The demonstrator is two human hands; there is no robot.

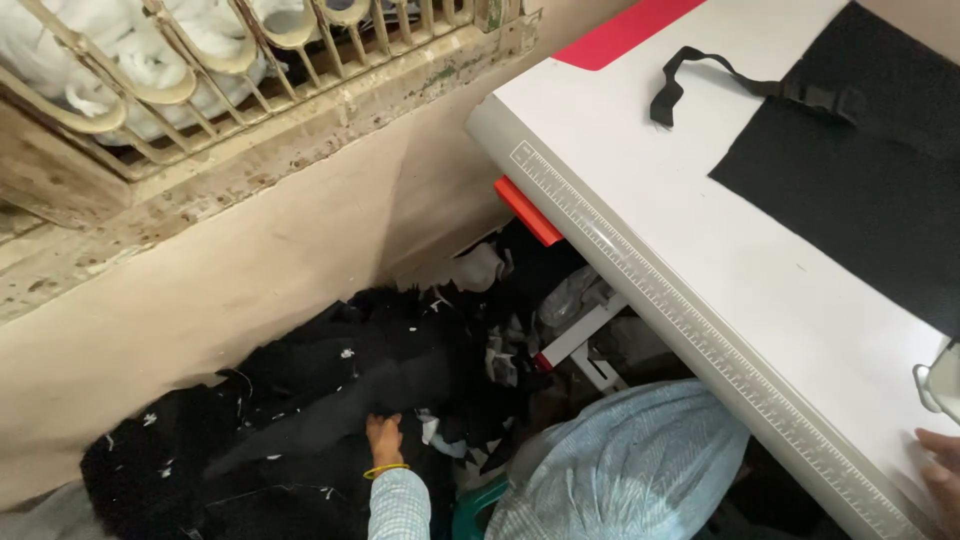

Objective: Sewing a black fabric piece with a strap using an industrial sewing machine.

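My left hand [384, 438] reaches down beside the table into a heap of black fabric pieces [330, 400] on the floor; its fingers lie on a dark cloth, and whether they grip it I cannot tell. The wrist wears a yellow bangle and a light checked sleeve. My right hand [940, 475] rests at the lower right corner of the white table [660, 200], fingers flat near the edge, beside a pale rounded object cut off by the frame. A black fabric sheet [850, 170] and a black strap [700, 75] lie on the table.
A ruler strip [690, 325] runs along the table's near edge. A red piece [625, 30] lies at the table's far end, and a red part [528, 212] juts out under it. A beige wall with a metal window grille [200, 70] stands to the left. My light blue clothed knee [630, 470] is below.
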